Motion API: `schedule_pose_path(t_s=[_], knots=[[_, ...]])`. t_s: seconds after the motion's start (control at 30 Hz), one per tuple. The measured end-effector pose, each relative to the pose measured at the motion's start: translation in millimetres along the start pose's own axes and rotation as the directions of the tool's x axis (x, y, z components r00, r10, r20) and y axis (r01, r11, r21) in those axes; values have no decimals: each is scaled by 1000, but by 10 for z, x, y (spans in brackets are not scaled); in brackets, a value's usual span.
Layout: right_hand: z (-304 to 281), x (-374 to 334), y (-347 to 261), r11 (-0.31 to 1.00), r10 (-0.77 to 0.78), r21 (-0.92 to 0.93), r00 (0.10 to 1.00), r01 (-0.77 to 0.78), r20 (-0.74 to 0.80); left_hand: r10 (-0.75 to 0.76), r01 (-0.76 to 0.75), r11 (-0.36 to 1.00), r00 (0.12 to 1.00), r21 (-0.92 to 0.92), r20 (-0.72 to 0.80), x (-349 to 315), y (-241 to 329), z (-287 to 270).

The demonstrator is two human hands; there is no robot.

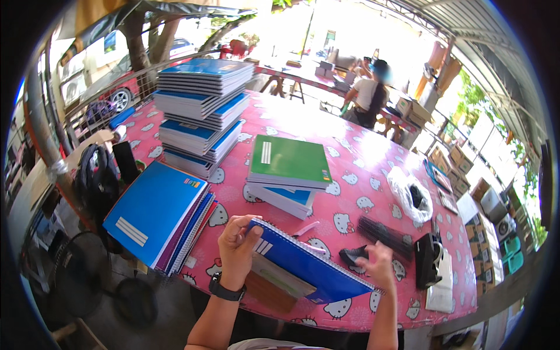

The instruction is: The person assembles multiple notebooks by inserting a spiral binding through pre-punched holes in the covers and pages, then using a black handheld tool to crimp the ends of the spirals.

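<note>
A blue spiral notebook (pixel 315 262) is tilted up in front of me, its coil running along the upper edge. My left hand (pixel 236 236) pinches its upper left corner, thumb on the cover; a dark watch (pixel 226 288) is on that wrist. Beyond the notebook's right end, my right hand (pixel 379 262) is raised and slightly blurred, fingers apart, with nothing visible in it. Close to those fingers lies a small black item (pixel 353 255) of unclear kind. Behind it rests a bundle of black coils (pixel 385 234). A brown flat piece (pixel 271 289) lies below the notebook.
Tall stacked blue notebooks (pixel 204 68) stand at the far left, with a blue-covered pile (pixel 153 213) nearer. Green-topped notebooks (pixel 291 160) sit mid-table. Rightward are a clear plastic bag (pixel 399 195), a black device (pixel 427 262) and the pink tablecloth's edge (pixel 469 280). A person (pixel 366 96) sits farther off.
</note>
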State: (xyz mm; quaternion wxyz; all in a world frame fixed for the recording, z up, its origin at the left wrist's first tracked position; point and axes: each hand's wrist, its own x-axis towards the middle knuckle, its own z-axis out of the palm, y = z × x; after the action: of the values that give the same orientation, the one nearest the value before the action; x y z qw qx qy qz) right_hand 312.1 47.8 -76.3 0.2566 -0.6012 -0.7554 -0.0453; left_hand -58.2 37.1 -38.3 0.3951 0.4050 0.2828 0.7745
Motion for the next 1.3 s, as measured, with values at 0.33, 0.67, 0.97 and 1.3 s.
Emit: schedule_pose_path(t_s=[0.33, 0.67, 0.97, 1.3], knots=[[-1222, 444, -2074, 782, -284, 521, 939, 343, -191, 269, -440, 831, 853, 339, 448, -146, 595, 768], [-1269, 567, -2101, 574, -399, 782, 917, 242, 9, 229, -318, 942, 840, 106, 492, -123, 610, 650], [-1295, 629, -2105, 579, -581, 647, 808, 496, -99, 266, -366, 928, 788, 75, 556, -148, 650, 618], [-1303, 626, -2264, 804, -472, 309, 861, 508, -189, 2, -84, 801, 991, 592, 137, -209, 741, 427]])
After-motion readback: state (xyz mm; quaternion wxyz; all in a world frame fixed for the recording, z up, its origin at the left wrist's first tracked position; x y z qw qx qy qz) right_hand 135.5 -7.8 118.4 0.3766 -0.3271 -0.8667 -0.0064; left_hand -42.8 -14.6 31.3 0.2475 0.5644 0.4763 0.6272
